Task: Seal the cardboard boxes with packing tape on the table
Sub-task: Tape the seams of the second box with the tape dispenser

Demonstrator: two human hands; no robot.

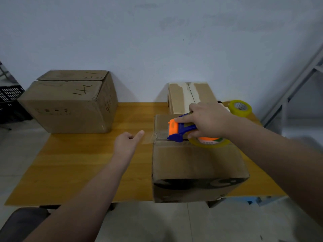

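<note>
A cardboard box (195, 165) stands at the front right of the wooden table (83, 165). My right hand (209, 119) grips a blue and orange tape dispenser (181, 130) with a clear tape roll, pressed on the seam of this box's top near its left edge. My left hand (127, 140) hovers over the table left of the box; its thumb sticks out and holds the free end of a clear tape strip (148, 137) that runs to the dispenser. Its other fingers are curled.
A larger cardboard box (70, 105) with handwritten marks sits at the back left. A taped box (185, 96) stands at the back right behind my right hand. A spare roll of yellowish tape (240, 108) lies at the table's far right. A black crate (8, 102) is off to the left.
</note>
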